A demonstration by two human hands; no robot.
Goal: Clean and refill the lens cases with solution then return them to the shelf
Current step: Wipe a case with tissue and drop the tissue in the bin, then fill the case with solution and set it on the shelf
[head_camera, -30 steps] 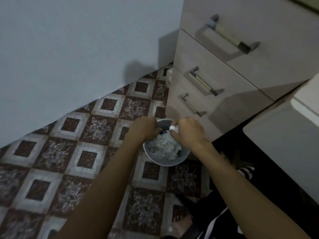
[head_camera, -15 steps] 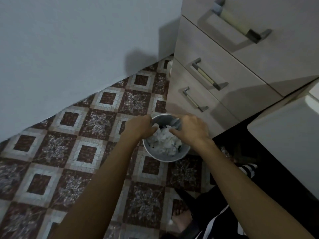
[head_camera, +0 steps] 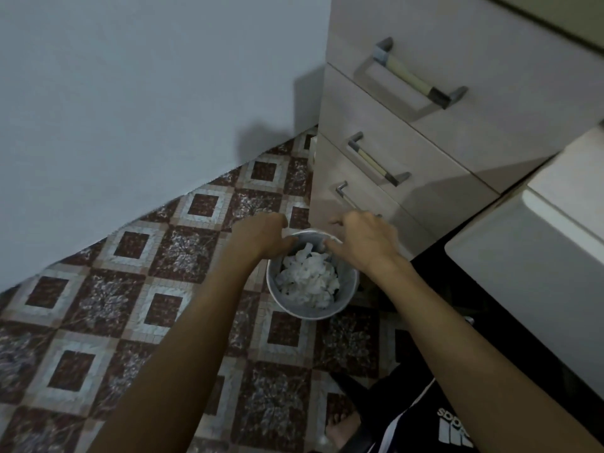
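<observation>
Both hands are stretched out over a small round bin (head_camera: 343,305) that stands on the patterned floor (head_camera: 98,305), just beside the bottom of a drawer unit (head_camera: 408,152). The bin is full of crumpled white tissues (head_camera: 307,279).

The left hand (head_camera: 261,237) hangs over the far-left part of the bin's rim, with its fingers curled down and inward. The right hand (head_camera: 362,240) is over the far-right part of the rim, also with the fingers curled. Between the two hands, above the far rim, there is a thin pale curved thing. It may be a strip of tissue or only the rim itself; I cannot tell, and so I cannot tell whether either hand really holds something or is only bent. The lens cases and the solution are not visible anywhere in this view, and the shelf is not visible either.

My guess is that this is the moment of throwing waste into the bin during the cleaning step.

What could go wrong: the bin is already heaped, so a new piece could slide off the pile onto the floor. The bin looks light, so a push on its rim could tip it against the drawer unit. If a small lens case is hidden in a hand together with tissue, it could fall in with the waste.

The only writing is a white logo with three stripes on the dark shorts (head_camera: 425,420), near the bin's near side; it reads like "adidas", seen upside down.
</observation>
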